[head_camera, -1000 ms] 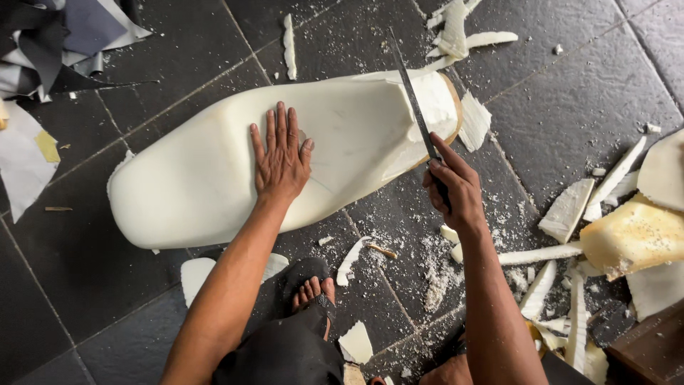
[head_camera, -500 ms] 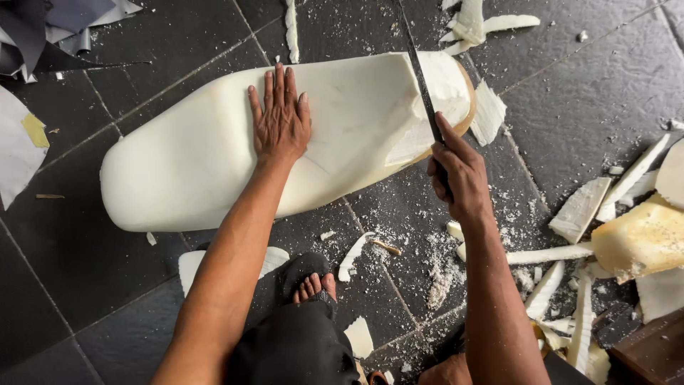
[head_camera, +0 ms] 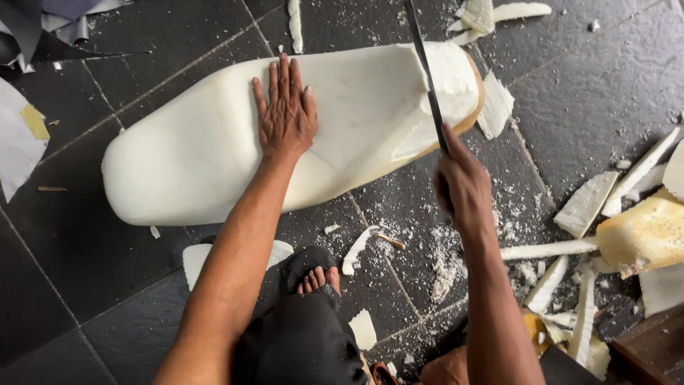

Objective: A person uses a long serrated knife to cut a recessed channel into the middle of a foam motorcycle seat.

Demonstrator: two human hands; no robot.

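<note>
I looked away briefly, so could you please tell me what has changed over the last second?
The right hand has drawn the long blade along the foam cushion's end. The left hand stays pressed flat on the foam, which has not shifted.

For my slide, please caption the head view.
Left hand flat on white foam cushion; right hand holding long blade.

Left hand [head_camera: 286, 114] flat on foam seat [head_camera: 199, 150]; right hand [head_camera: 463, 187] apparently grips blade [head_camera: 426, 78].
</note>
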